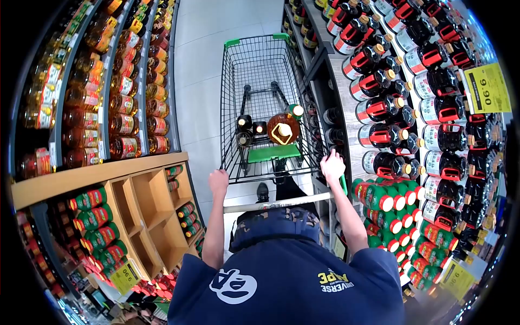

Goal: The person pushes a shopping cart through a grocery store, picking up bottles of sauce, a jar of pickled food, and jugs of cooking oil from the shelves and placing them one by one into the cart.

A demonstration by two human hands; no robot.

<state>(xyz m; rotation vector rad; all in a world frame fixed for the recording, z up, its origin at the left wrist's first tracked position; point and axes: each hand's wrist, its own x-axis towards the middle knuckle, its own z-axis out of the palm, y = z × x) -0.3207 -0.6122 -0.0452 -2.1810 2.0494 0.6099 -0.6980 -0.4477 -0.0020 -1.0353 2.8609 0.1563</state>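
A wire shopping cart with green corner pieces stands in front of me. My left hand is closed at its near left corner, fingers curled on the cart's edge. My right hand is closed at the near right corner, beside the green end of the pale handle bar. In the cart, a large amber bottle with a cream cap stands upright at the right. A green container with a white lid is beside it, and dark bottles stand at the left.
Shelves of amber oil bottles line the left side, above a wooden display rack with green-and-red jars. Dark bottles with red handles and stacked green jars crowd the right. Tiled floor runs along the aisle.
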